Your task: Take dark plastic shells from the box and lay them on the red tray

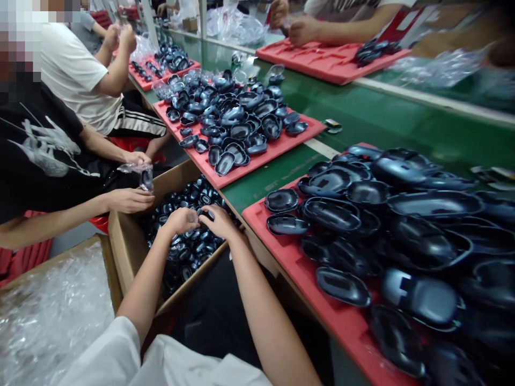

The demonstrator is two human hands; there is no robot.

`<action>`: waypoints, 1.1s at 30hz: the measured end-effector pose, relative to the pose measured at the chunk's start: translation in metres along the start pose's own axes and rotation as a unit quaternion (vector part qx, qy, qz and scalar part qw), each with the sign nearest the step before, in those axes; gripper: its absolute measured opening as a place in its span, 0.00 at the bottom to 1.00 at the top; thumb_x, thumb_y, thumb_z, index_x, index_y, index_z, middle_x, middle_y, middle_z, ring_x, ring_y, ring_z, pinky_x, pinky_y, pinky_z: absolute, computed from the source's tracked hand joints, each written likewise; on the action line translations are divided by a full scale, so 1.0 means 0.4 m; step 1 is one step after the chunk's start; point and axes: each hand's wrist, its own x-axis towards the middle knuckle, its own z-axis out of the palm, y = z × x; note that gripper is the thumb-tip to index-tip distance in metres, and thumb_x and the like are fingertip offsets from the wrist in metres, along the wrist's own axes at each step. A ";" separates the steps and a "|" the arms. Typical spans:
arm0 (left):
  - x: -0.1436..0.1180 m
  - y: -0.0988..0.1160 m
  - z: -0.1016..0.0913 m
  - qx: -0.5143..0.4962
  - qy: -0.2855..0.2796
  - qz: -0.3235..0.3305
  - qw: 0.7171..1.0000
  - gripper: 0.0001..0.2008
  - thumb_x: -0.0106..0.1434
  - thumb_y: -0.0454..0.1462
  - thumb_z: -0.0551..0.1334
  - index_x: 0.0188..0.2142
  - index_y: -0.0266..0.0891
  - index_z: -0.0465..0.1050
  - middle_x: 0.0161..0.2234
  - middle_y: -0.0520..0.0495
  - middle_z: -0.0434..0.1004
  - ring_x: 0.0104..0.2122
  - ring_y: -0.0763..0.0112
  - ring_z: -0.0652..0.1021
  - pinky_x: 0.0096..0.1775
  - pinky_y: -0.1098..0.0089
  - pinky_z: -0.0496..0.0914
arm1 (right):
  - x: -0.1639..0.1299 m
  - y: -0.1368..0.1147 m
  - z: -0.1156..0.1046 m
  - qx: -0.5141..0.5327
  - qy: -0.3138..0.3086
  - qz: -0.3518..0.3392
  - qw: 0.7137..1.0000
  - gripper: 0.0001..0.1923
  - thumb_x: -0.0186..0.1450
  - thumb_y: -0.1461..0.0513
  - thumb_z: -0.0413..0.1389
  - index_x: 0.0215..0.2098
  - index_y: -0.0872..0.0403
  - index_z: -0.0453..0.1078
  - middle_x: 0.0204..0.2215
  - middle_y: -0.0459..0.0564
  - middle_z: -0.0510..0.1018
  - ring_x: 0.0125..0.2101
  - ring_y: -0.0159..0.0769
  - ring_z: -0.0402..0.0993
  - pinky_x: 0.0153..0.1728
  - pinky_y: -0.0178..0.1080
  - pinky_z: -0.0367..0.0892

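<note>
Both of my hands are over a cardboard box (pixel 120 252) filled with small, dark, glossy plastic shells (pixel 189 252). My left hand (pixel 182 221) is closed, its fingertips pinching what looks like a bit of clear plastic (pixel 193 217). Close beside it, my right hand (pixel 219 221) has its fingers curled around a small dark shell (pixel 207 214), partly hidden by them. The two hands nearly meet at the fingertips. To the right, a red tray (pixel 277 252) on the bench bears a heap of larger dark blue shells (pixel 333 212).
Another loaded red tray (pixel 213 174) lies farther along the green bench (pixel 257 187). At left, a co-worker's hands (pixel 131 199) hold a clear bag with a dark piece by the box. A carton of clear plastic bags (pixel 56 305) stands lower left. More people work beyond.
</note>
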 end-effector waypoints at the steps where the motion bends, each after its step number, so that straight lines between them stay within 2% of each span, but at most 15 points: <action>1: -0.003 0.009 -0.007 -0.026 0.020 0.044 0.998 0.06 0.55 0.41 0.68 0.29 0.42 0.80 0.26 0.49 0.79 0.28 0.67 0.75 0.30 0.71 0.61 | -0.001 -0.006 0.003 -0.001 -0.019 -0.016 1.000 0.06 0.61 0.61 0.59 0.36 0.53 0.77 0.37 0.51 0.81 0.37 0.40 0.76 0.43 0.40 0.69; 3: -0.011 0.024 -0.016 -0.079 0.093 0.075 0.990 0.09 0.56 0.44 0.68 0.30 0.41 0.80 0.24 0.50 0.77 0.25 0.70 0.72 0.29 0.72 0.60 | 0.001 -0.012 0.007 0.001 -0.015 -0.005 1.000 0.07 0.63 0.62 0.56 0.33 0.53 0.77 0.32 0.50 0.81 0.34 0.39 0.76 0.40 0.40 0.69; 5: -0.018 0.033 -0.021 -0.130 0.184 0.028 0.974 0.14 0.54 0.48 0.71 0.30 0.40 0.80 0.23 0.50 0.75 0.24 0.70 0.71 0.29 0.72 0.60 | 0.010 -0.011 0.009 0.023 0.049 0.051 0.997 0.10 0.65 0.63 0.52 0.33 0.53 0.76 0.30 0.50 0.80 0.33 0.39 0.76 0.39 0.40 0.69; 7: -0.023 0.040 -0.022 -0.188 0.225 -0.034 0.956 0.21 0.50 0.53 0.72 0.29 0.38 0.79 0.22 0.50 0.74 0.23 0.71 0.70 0.28 0.72 0.61 | 0.020 -0.006 0.009 0.071 0.116 0.114 0.984 0.10 0.65 0.63 0.51 0.37 0.54 0.75 0.33 0.51 0.80 0.34 0.40 0.76 0.38 0.40 0.71; 9: -0.024 0.048 -0.019 -0.254 0.184 -0.091 0.945 0.25 0.49 0.58 0.71 0.25 0.37 0.76 0.19 0.51 0.70 0.21 0.72 0.67 0.26 0.72 0.60 | 0.027 -0.004 0.008 0.124 0.147 0.149 0.970 0.10 0.64 0.61 0.52 0.40 0.54 0.74 0.36 0.52 0.80 0.34 0.39 0.76 0.36 0.39 0.71; 11: -0.022 0.059 -0.013 -0.329 0.124 -0.112 0.929 0.28 0.52 0.61 0.68 0.21 0.37 0.71 0.16 0.53 0.63 0.18 0.74 0.63 0.23 0.73 0.58 | 0.027 -0.007 0.008 0.162 0.145 0.146 0.965 0.08 0.63 0.60 0.54 0.39 0.53 0.73 0.35 0.51 0.80 0.33 0.38 0.76 0.34 0.38 0.71; 13: -0.020 0.070 -0.011 -0.376 0.110 -0.078 0.917 0.28 0.52 0.61 0.66 0.20 0.38 0.67 0.16 0.55 0.60 0.18 0.76 0.61 0.23 0.73 0.56 | 0.020 -0.015 0.007 0.173 0.119 0.125 0.970 0.07 0.62 0.57 0.56 0.35 0.52 0.72 0.30 0.48 0.78 0.30 0.37 0.74 0.31 0.37 0.70; 15: -0.021 0.076 -0.017 -0.370 0.119 -0.014 0.921 0.26 0.52 0.57 0.67 0.20 0.38 0.65 0.17 0.55 0.61 0.20 0.77 0.61 0.24 0.74 0.56 | 0.009 -0.028 0.004 0.159 0.080 0.089 0.980 0.10 0.61 0.54 0.58 0.29 0.51 0.70 0.24 0.45 0.74 0.25 0.35 0.72 0.27 0.36 0.67; 18: -0.031 0.075 -0.038 -0.337 0.093 0.049 0.936 0.22 0.54 0.53 0.68 0.22 0.36 0.69 0.19 0.54 0.64 0.22 0.77 0.62 0.25 0.74 0.57 | -0.004 -0.049 -0.001 0.163 0.046 0.058 0.984 0.16 0.59 0.49 0.60 0.23 0.50 0.66 0.18 0.43 0.69 0.20 0.33 0.67 0.22 0.36 0.62; 21: -0.041 0.067 -0.055 -0.348 0.064 0.083 0.931 0.18 0.56 0.50 0.68 0.28 0.35 0.74 0.23 0.51 0.71 0.24 0.73 0.68 0.29 0.73 0.63 | -0.004 -0.064 -0.008 0.211 0.037 0.084 0.973 0.23 0.54 0.43 0.63 0.19 0.49 0.63 0.14 0.42 0.67 0.17 0.33 0.65 0.18 0.36 0.59; 25: -0.036 0.049 -0.065 -0.403 0.088 0.097 0.906 0.20 0.53 0.48 0.71 0.38 0.35 0.78 0.34 0.46 0.79 0.32 0.67 0.74 0.36 0.71 0.70 | 0.002 -0.064 -0.027 0.250 0.039 0.093 0.963 0.28 0.51 0.37 0.63 0.19 0.49 0.62 0.13 0.42 0.67 0.16 0.32 0.64 0.20 0.37 0.62; 29: -0.039 0.030 -0.079 -0.461 0.161 0.054 0.871 0.21 0.51 0.49 0.70 0.36 0.35 0.76 0.30 0.48 0.76 0.29 0.70 0.72 0.33 0.72 0.68 | 0.003 -0.055 -0.040 0.220 0.081 0.078 0.969 0.28 0.54 0.36 0.60 0.24 0.50 0.63 0.13 0.41 0.66 0.17 0.31 0.63 0.23 0.37 0.64; 31: -0.045 0.023 -0.083 -0.440 0.182 0.038 0.879 0.19 0.49 0.47 0.71 0.33 0.34 0.76 0.28 0.50 0.75 0.28 0.72 0.71 0.33 0.72 0.66 | 0.004 -0.051 -0.032 0.208 0.091 0.076 0.971 0.29 0.55 0.34 0.58 0.28 0.49 0.64 0.17 0.42 0.68 0.17 0.32 0.63 0.20 0.37 0.62; 33: -0.049 0.018 -0.079 -0.418 0.172 0.036 0.891 0.17 0.47 0.45 0.72 0.29 0.34 0.75 0.26 0.51 0.72 0.28 0.73 0.69 0.34 0.72 0.65 | 0.002 -0.049 -0.018 0.152 0.078 0.057 0.984 0.29 0.55 0.34 0.58 0.30 0.49 0.67 0.21 0.46 0.72 0.17 0.33 0.63 0.20 0.39 0.62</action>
